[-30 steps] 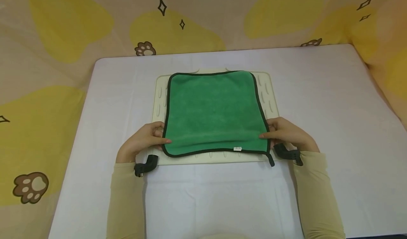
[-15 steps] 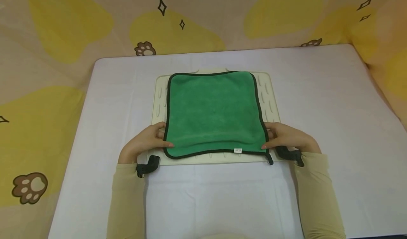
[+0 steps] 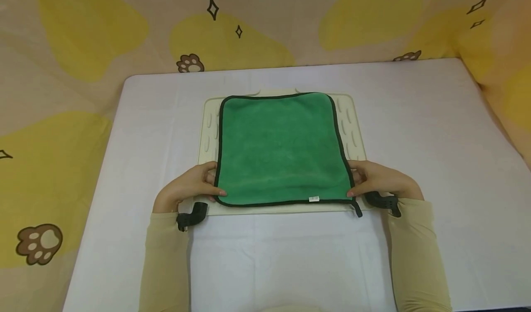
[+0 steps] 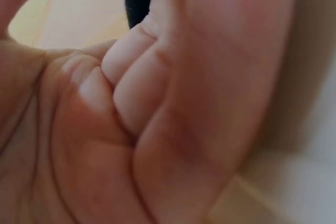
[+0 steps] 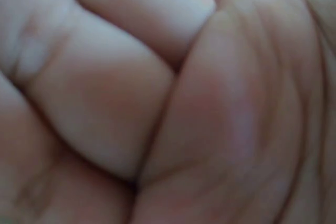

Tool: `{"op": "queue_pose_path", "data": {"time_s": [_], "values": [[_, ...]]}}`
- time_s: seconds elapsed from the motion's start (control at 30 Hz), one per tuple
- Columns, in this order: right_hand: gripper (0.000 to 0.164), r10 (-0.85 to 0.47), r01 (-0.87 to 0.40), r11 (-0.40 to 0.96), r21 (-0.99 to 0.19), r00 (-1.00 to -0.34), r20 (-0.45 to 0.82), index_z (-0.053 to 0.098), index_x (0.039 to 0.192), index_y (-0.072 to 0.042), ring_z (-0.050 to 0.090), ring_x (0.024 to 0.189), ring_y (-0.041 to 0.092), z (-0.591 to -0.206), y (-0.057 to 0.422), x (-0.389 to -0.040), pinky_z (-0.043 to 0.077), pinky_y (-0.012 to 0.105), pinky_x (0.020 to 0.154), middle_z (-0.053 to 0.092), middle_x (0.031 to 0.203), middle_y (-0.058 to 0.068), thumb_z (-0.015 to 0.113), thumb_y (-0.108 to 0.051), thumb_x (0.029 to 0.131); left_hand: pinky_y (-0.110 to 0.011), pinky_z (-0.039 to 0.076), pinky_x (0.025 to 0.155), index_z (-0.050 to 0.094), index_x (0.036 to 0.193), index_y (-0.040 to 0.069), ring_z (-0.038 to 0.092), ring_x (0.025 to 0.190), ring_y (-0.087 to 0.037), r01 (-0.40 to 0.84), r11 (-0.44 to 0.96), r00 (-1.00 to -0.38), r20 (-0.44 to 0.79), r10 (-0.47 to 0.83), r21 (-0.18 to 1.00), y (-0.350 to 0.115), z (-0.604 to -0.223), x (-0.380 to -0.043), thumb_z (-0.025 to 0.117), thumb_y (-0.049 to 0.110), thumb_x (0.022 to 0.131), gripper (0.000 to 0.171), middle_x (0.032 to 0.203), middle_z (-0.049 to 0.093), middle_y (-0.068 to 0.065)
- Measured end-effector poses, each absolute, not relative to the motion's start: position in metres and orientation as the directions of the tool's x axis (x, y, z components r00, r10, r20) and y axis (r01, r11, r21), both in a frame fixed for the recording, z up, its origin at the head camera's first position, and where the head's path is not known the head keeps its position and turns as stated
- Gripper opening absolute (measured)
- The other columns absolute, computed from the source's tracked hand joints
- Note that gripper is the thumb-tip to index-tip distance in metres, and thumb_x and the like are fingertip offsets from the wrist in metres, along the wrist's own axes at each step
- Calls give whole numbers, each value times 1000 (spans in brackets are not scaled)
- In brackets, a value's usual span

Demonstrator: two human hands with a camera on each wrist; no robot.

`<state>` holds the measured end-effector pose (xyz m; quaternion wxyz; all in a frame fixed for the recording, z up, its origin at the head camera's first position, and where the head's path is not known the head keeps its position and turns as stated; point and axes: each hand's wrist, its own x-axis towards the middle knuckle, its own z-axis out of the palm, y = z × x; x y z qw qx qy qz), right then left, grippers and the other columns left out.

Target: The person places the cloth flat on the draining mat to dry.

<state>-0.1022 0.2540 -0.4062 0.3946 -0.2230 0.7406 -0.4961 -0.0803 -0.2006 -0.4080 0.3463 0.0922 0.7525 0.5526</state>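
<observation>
A green cloth with a dark border, a small white tag and a corner loop lies spread over a cream ridged board. At its near left corner my left hand pinches the edge, thumb on top and fingers beneath. My right hand pinches the near right edge the same way, just above the loop. The left wrist view shows my curled left fingers with a strip of dark border beyond them. Only folded right fingers and palm fill the right wrist view; the cloth is hidden there.
The board rests on a white-covered table. Behind and to the sides hangs a yellow and beige curtain printed with paws and stars. A black wrist mount sits at the left wrist, another at the right.
Both hands have come slightly nearer the body, and the right has also shifted a little outward. The cloth's near edge is straighter and its crease there has flattened.
</observation>
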Motion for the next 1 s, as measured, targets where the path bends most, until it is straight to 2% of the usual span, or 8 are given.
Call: {"op": "queue_pose_path", "data": {"time_s": [0.1,0.2,0.33,0.43,0.6,0.8,0.87,1.0], "values": [[74,-721,69,407,-911,-588,-367,32,138,10,51,54,6,-406,254,-102,37,17,46,59,65,10,73,-2,79,-35,56,64,37,120,-11,67,67,-24,-242,388,-744,-427,515,889,-201,-408,-80,71,-2,80,53,83,69,-16],[69,-711,51,421,-906,-602,-364,32,137,10,57,56,11,-406,253,-104,44,20,52,62,65,10,72,-6,82,-32,56,64,39,114,-9,66,64,-23,-225,406,-748,-424,510,886,-202,-407,-80,71,-1,81,47,81,69,-14],[57,-652,89,430,-899,-658,-377,35,133,11,65,68,17,-406,251,-108,53,27,65,68,81,14,66,-9,89,-30,55,65,45,110,-6,65,64,-20,-190,424,-758,-406,510,886,-202,-405,-81,72,3,81,40,78,68,-11],[40,-572,162,428,-889,-714,-405,41,118,9,65,69,16,-407,247,-109,56,32,65,68,86,14,62,-13,92,-28,53,65,47,111,-7,64,63,-18,-164,455,-781,-397,483,875,-202,-405,-83,72,7,83,40,72,64,-7],[28,-453,171,468,-867,-796,-402,45,98,3,60,58,17,-403,239,-118,53,30,56,62,70,8,58,-21,95,-25,51,68,43,115,-9,60,62,-17,-172,480,-828,-390,403,860,-200,-404,-89,69,11,86,44,67,58,-2],[35,-361,125,539,-833,-859,-362,53,113,5,61,62,19,-395,233,-146,52,30,60,63,72,8,59,-24,94,-27,53,65,48,89,-1,60,64,-13,-179,465,-846,-377,377,867,-192,-403,-111,65,16,90,24,63,55,1],[38,-339,119,550,-827,-873,-351,52,116,6,61,63,18,-394,230,-158,52,29,60,63,72,7,59,-24,94,-27,53,66,49,86,0,62,67,-13,-173,468,-862,-363,353,866,-190,-402,-124,62,19,93,24,64,57,1],[38,-273,136,559,-818,-901,-337,52,115,6,58,57,15,-395,223,-179,50,27,56,59,67,6,59,-25,94,-28,51,68,55,92,-2,62,65,-14,-151,479,-904,-317,287,865,-185,-403,-149,57,26,96,28,71,62,0]]}}
